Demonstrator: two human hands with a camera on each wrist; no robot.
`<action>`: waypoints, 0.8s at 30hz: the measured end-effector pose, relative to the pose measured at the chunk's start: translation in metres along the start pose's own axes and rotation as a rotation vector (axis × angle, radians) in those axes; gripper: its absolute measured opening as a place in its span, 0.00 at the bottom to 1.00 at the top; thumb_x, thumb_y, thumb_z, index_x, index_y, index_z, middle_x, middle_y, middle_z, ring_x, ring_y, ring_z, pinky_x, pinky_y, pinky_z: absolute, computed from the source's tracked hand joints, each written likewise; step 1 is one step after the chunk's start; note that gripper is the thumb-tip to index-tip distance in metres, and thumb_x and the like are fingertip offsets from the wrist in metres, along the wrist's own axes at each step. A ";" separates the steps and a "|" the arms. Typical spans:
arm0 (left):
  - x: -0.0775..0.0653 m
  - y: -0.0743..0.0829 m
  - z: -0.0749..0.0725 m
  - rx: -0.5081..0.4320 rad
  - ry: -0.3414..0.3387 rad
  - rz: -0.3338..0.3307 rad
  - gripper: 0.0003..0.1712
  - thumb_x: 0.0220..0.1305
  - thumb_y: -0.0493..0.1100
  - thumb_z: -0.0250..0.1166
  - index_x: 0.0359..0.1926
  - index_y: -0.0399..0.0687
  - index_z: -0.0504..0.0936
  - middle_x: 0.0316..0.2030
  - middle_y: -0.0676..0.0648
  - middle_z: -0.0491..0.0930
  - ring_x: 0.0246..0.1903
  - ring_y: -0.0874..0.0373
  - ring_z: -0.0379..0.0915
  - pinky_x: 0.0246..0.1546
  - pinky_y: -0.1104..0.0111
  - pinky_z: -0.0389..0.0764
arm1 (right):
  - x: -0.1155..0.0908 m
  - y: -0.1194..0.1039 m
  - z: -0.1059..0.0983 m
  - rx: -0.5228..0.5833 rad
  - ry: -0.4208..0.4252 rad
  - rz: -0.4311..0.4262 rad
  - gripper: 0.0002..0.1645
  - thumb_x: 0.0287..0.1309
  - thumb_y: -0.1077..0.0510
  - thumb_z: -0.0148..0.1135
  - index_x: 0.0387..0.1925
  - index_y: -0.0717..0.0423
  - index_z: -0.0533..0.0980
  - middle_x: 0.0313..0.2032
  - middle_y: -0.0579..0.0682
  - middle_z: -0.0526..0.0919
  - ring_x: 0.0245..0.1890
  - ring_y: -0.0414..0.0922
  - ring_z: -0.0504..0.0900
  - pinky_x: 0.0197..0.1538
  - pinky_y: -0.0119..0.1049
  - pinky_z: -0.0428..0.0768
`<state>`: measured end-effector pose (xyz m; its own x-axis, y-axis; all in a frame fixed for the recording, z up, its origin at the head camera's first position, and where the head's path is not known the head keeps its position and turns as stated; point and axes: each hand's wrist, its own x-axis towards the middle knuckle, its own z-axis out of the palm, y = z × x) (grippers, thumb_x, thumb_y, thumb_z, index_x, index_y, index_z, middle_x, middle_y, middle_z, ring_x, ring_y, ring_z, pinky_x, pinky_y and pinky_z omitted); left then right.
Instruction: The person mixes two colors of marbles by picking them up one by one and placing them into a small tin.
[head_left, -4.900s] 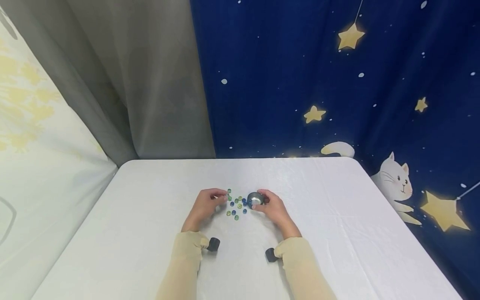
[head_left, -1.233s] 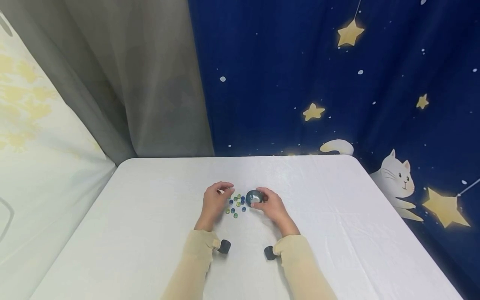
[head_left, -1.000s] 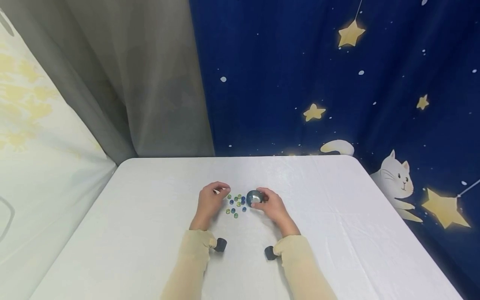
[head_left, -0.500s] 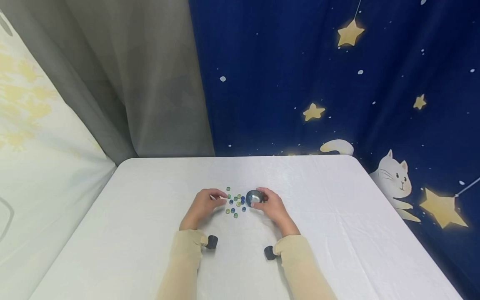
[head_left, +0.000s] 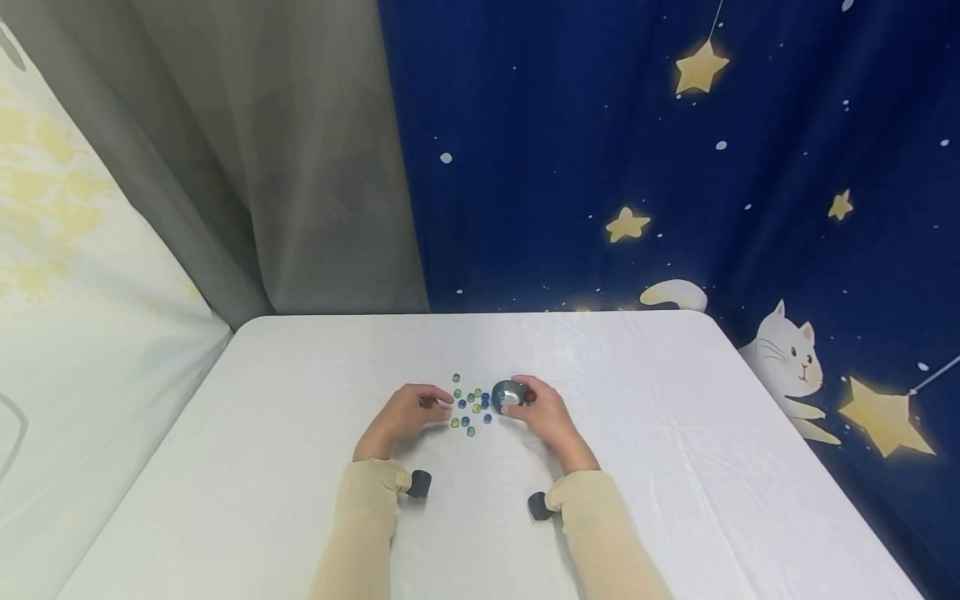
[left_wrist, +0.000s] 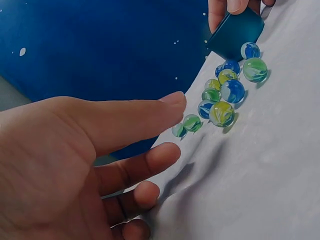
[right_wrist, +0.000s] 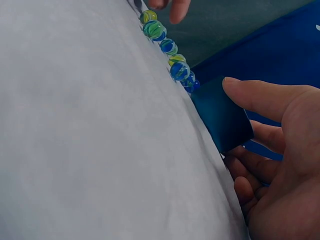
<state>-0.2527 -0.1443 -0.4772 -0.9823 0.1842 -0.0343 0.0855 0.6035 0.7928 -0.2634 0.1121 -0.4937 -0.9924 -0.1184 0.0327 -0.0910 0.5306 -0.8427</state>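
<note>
Several glass marbles with green, blue and yellow swirls lie loosely grouped on the white table. My left hand is just left of them, thumb and fingers apart and holding nothing. In the left wrist view its fingertips do not touch a marble. My right hand grips a small round metal cup by its rim and side, thumb on the near side. The cup is dark teal outside and silvery inside, and its mouth shows in the head view. Blue marbles lie right beside its left wall.
A single green marble lies at the far end of the group. Black wrist cameras stick out from both sleeves. A white cloth covers the table; behind it hang a grey curtain and a blue starry one.
My left hand has drawn back left and toward me from the far end of the marbles, and the far green marble shows again. My right hand and the cup stay put.
</note>
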 end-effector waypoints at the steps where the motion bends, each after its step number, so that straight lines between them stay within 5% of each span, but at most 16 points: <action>1: 0.000 -0.001 0.000 0.000 -0.006 -0.001 0.11 0.53 0.38 0.72 0.40 0.52 0.87 0.28 0.53 0.78 0.33 0.58 0.72 0.44 0.61 0.70 | 0.000 0.000 0.000 -0.001 0.000 0.003 0.35 0.48 0.56 0.75 0.60 0.54 0.74 0.51 0.53 0.80 0.49 0.51 0.78 0.53 0.50 0.74; 12: 0.005 -0.003 0.001 0.037 -0.065 -0.026 0.15 0.49 0.37 0.75 0.41 0.51 0.87 0.26 0.51 0.75 0.28 0.56 0.68 0.33 0.65 0.68 | 0.006 0.000 0.004 -0.001 0.012 0.006 0.35 0.48 0.56 0.74 0.60 0.54 0.74 0.51 0.54 0.80 0.49 0.51 0.78 0.54 0.50 0.73; 24: 0.008 -0.002 0.008 0.110 -0.047 -0.061 0.14 0.48 0.39 0.76 0.38 0.55 0.87 0.26 0.50 0.73 0.29 0.55 0.67 0.33 0.63 0.67 | 0.008 0.002 0.005 -0.004 0.012 0.008 0.35 0.49 0.57 0.74 0.60 0.54 0.74 0.51 0.54 0.80 0.50 0.51 0.78 0.54 0.50 0.73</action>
<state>-0.2593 -0.1379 -0.4843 -0.9776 0.1790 -0.1105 0.0462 0.6953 0.7172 -0.2707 0.1080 -0.4980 -0.9940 -0.1044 0.0322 -0.0834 0.5348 -0.8409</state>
